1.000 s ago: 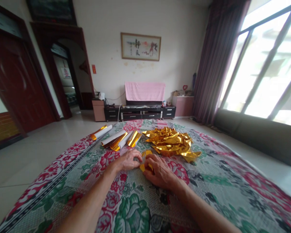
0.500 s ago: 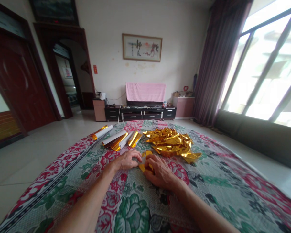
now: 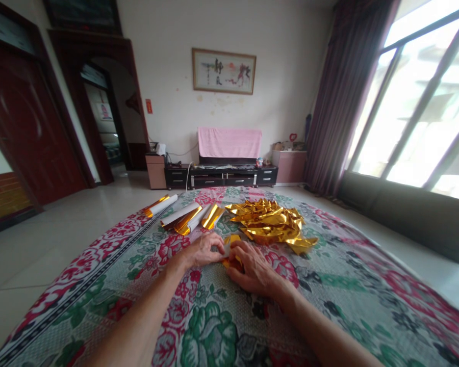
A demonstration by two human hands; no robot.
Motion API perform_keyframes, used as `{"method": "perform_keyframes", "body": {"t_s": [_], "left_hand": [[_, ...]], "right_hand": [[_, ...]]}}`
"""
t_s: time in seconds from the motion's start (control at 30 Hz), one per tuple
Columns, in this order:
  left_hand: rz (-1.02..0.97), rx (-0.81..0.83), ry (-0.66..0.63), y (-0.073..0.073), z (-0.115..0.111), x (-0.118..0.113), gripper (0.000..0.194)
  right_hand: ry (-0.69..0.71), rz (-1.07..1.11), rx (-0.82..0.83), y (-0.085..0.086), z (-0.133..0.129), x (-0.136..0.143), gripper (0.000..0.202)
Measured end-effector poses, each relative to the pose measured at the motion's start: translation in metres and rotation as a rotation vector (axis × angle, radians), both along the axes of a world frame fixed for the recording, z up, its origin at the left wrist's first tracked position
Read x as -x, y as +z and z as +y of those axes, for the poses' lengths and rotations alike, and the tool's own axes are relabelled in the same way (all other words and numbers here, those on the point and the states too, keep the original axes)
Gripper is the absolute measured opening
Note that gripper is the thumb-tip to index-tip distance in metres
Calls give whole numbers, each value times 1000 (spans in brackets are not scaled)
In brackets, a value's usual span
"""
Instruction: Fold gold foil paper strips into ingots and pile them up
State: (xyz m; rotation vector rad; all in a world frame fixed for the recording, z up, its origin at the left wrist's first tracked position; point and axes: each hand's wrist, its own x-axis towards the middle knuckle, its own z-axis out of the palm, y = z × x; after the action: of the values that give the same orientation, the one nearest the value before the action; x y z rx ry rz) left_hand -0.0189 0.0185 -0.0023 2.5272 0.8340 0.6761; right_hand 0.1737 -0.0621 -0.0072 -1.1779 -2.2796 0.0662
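A small piece of gold foil paper (image 3: 233, 238) with a pale underside lies on the flowered tablecloth (image 3: 210, 331) between my hands. My left hand (image 3: 204, 250) pinches its left edge with bent fingers. Curled over its right part, my right hand (image 3: 250, 267) presses and grips it, hiding much of the paper. Just beyond, to the right, is a heap of folded gold foil pieces (image 3: 273, 221). Curled gold sheets with white backs (image 3: 213, 217) lie beyond my left hand.
Another rolled gold and white sheet (image 3: 161, 205) rests near the table's far left edge. Past the table stand a low black cabinet (image 3: 233, 179) and a pink cloth-covered object (image 3: 229, 142). A curtain (image 3: 338, 102) and windows are at the right.
My left fingers have shifted slightly on the paper's left edge, and less gold shows between my hands. The view has tilted very slightly.
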Motion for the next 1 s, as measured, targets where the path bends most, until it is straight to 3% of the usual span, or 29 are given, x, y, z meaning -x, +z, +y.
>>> {"method": "perform_keyframes", "body": {"t_s": [0.37,0.63,0.8,0.9,1.0], "left_hand": [[28,9,22,1,0,-1,7],[1,56,18,4,-2,0,6],[7,77,1,4,-2,4,16],[2,107,62,7,-4,1,20],[56,104,276,12,-8,-5,21]], "right_hand": [[-55,-4,22,1,1,3,15],[1,-40,25,3,0,2,12],[-4,-15,-5,0,2,2,12],[-14,-12,-3,0,1,3,13],[-52,-16,8,0,0,6,13]]}}
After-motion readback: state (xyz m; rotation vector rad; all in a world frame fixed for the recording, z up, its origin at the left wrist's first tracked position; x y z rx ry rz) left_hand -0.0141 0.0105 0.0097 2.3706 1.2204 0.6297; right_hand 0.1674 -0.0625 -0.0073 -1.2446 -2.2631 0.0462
